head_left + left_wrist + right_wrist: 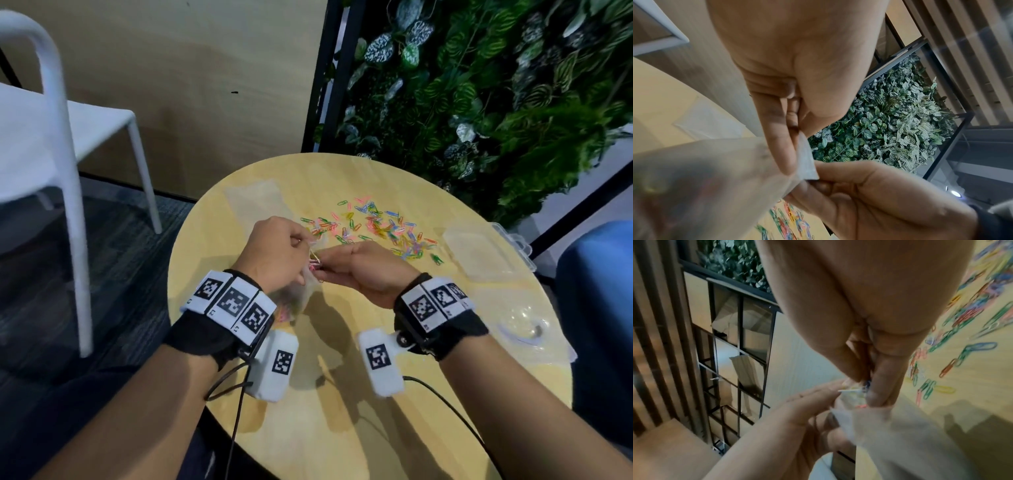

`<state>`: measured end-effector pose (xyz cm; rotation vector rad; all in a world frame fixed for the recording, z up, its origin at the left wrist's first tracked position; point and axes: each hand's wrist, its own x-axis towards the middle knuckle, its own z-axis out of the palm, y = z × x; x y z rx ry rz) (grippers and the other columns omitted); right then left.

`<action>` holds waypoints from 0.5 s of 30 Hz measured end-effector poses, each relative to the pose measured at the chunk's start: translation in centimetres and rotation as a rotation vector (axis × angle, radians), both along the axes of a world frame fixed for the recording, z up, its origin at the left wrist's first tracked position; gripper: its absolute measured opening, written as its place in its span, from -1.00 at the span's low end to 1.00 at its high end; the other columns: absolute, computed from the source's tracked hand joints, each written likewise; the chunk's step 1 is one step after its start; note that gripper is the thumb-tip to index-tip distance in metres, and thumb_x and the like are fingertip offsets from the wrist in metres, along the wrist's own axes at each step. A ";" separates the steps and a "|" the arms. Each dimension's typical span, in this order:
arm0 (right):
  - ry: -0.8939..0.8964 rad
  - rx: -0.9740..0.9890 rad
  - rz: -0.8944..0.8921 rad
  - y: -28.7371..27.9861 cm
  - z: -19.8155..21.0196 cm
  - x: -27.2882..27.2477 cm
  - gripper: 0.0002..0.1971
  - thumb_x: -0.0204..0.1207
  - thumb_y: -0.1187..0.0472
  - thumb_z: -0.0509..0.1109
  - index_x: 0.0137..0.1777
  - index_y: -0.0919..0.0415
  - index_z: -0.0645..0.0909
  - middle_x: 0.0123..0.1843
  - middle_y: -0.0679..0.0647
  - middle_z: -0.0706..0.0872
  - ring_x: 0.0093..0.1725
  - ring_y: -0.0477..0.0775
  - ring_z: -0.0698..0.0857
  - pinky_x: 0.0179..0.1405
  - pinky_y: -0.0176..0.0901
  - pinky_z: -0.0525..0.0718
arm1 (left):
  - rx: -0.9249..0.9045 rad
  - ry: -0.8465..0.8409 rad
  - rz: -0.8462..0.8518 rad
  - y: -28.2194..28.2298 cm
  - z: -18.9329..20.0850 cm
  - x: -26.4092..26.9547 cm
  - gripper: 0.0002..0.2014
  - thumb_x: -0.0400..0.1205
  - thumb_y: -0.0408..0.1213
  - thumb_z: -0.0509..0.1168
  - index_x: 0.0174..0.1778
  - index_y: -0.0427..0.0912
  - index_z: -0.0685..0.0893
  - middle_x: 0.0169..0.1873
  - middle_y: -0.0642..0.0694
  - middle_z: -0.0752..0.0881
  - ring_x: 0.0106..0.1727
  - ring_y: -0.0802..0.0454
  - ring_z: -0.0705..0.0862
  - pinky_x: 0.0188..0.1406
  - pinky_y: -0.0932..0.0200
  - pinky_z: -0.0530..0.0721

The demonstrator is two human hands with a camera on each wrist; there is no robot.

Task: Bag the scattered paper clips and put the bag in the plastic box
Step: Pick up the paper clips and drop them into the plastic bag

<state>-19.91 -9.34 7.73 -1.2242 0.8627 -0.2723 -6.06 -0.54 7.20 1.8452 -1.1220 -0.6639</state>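
Over the table's near middle, my left hand (306, 245) pinches the rim of a clear plastic bag (297, 295), which hangs below it with some coloured clips inside. The left wrist view shows its fingers (786, 155) pinching the bag's rim (806, 160). At the bag's mouth, my right hand (324, 263) pinches a few paper clips (315, 261) between thumb and fingers (882, 379). Many coloured paper clips (371, 229) lie scattered on the round wooden table (342, 394) beyond my hands. The clear plastic box (481, 254) sits open at the table's right edge.
A second clear bag (254, 199) lies flat at the table's far left. More clear plastic (525, 323) lies near the right edge. A white chair (51, 144) stands to the left, a plant wall (496, 85) behind, and a blue seat (596, 308) at the right.
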 end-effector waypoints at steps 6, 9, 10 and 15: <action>0.224 -0.682 -0.001 0.3 -1.5 1.1 -0.91 0.43 0.42 0.49 -0.17 0.27 0.80 -0.40 -0.01 0.75 -0.44 -0.15 0.68 -0.35 -0.52 0.63 | -0.012 0.019 0.003 -0.1 -0.2 0.2 -0.85 0.71 -0.37 0.34 0.03 -0.20 0.84 -0.37 0.04 0.77 -0.53 0.21 0.78 -0.54 0.50 0.62; 0.419 -1.053 0.300 0.4 -0.8 1.7 -0.81 0.49 0.33 0.38 -0.10 0.17 0.84 -0.34 -0.05 0.73 -0.43 -0.20 0.56 -0.44 -0.60 0.41 | 0.006 0.039 0.004 -0.1 -0.1 0.7 -0.84 0.72 -0.39 0.33 0.03 -0.22 0.84 -0.37 -0.16 0.82 -0.54 0.09 0.81 -0.50 0.42 0.68; 0.445 -1.035 0.377 0.4 -0.2 2.0 -0.75 0.50 0.37 0.33 0.01 0.16 0.82 -0.27 -0.06 0.73 -0.36 -0.20 0.60 -0.38 -0.62 0.42 | 0.011 0.041 0.013 0.0 -0.1 0.9 -0.84 0.72 -0.40 0.33 0.04 -0.21 0.83 -0.38 -0.17 0.82 -0.54 0.08 0.80 -0.52 0.41 0.68; 0.245 -0.845 0.179 -1.9 1.9 3.4 -0.65 0.44 0.50 0.26 -0.05 0.17 0.83 -0.20 0.10 0.85 -0.24 0.07 0.83 -0.13 -0.07 0.82 | 0.019 -0.001 0.122 0.3 0.2 3.2 -0.87 0.71 -0.32 0.36 0.03 -0.13 0.83 -0.35 -0.01 0.79 -0.58 0.13 0.78 -0.58 0.39 0.67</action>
